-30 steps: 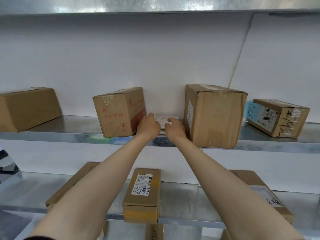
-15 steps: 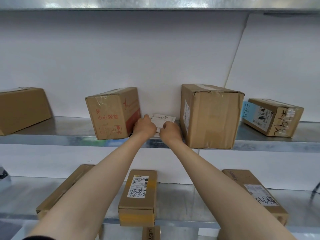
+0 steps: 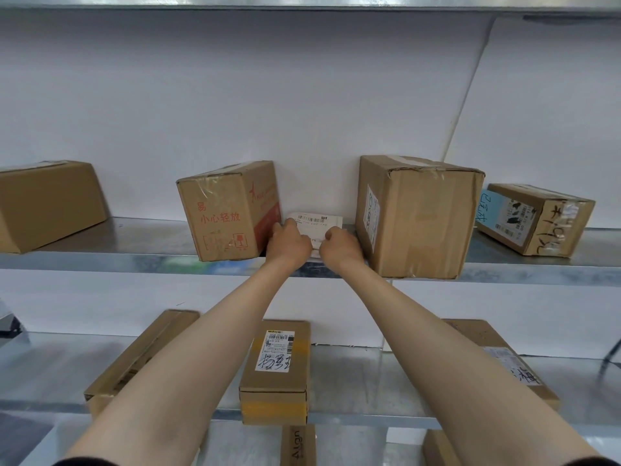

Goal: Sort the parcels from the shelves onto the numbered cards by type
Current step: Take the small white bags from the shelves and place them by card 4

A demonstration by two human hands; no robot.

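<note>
Crowding the flat parcel (image 3: 316, 220): red-printed box (image 3: 221, 220) left, tall box (image 3: 416, 216) right.

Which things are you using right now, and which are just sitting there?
In use: flat white parcel, left hand and right hand gripping it.
Just sitting: red-printed box, tall brown box, blue-labelled box, metal shelf.

Bright, even, diffuse light, seemingly from above; the white back wall (image 3: 302, 95) washes pale; soft glare mottles the middle shelf (image 3: 134, 237) and the underside of the top shelf (image 3: 302, 0); shadows faint, soft-edged; wide-angle bending bows shelf edges toward left and right; the far-left box (image 3: 47, 203) slightly smeared.
</note>
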